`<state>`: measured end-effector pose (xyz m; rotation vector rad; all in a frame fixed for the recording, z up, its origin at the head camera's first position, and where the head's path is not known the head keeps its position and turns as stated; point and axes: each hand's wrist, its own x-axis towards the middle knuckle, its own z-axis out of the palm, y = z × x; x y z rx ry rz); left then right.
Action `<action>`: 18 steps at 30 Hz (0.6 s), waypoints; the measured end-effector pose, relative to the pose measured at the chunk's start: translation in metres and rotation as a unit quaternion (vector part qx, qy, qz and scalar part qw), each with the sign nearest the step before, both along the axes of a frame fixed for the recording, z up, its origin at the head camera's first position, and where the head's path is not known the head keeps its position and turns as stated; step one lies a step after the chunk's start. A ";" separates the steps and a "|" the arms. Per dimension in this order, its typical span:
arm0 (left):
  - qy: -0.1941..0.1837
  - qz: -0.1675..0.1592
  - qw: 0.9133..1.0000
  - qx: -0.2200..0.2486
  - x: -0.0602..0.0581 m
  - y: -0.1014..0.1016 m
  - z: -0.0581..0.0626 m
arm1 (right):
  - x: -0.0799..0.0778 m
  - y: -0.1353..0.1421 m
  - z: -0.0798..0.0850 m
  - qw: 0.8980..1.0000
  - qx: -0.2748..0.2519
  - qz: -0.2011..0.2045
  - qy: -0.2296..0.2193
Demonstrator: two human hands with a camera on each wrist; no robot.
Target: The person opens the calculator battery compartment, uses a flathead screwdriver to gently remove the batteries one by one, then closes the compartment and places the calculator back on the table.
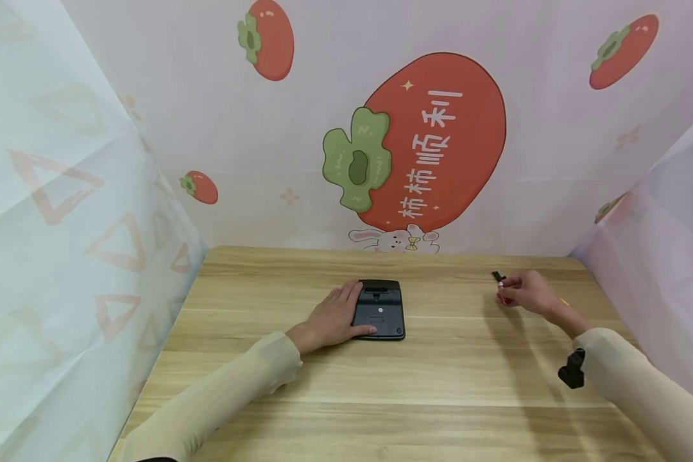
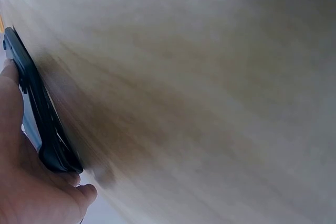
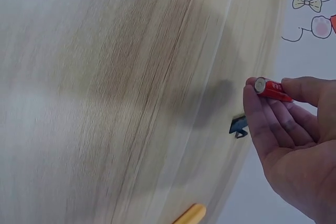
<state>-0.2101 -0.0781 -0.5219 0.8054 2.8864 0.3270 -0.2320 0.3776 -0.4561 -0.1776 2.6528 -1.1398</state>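
A black calculator lies face down on the wooden table, its battery slot uncovered near the far edge. My left hand grips it from the left, thumb at the near end and fingers by the far left corner. In the left wrist view the calculator is seen edge-on. To the right, my right hand pinches a small red battery between thumb and fingertips, above the table. Just beyond that hand lies a small black cover piece, partly hidden by the fingers in the right wrist view.
A yellow-orange handle-like object lies on the table behind the right hand, mostly cut off or hidden. Printed white sheets stand as walls at the back and both sides.
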 end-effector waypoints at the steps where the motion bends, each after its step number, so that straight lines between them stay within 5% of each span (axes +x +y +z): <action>1: -0.001 0.000 1.000 0.001 0.000 0.000 0.000 | 0.000 0.001 0.000 1.000 0.020 0.003 0.010; 7: 0.000 0.000 1.000 0.002 0.000 0.000 -0.002 | 0.002 0.007 0.003 0.990 0.123 0.015 0.072; 18: 0.000 0.001 1.000 0.006 0.000 0.000 -0.001 | -0.002 0.022 -0.004 0.969 0.196 0.037 0.149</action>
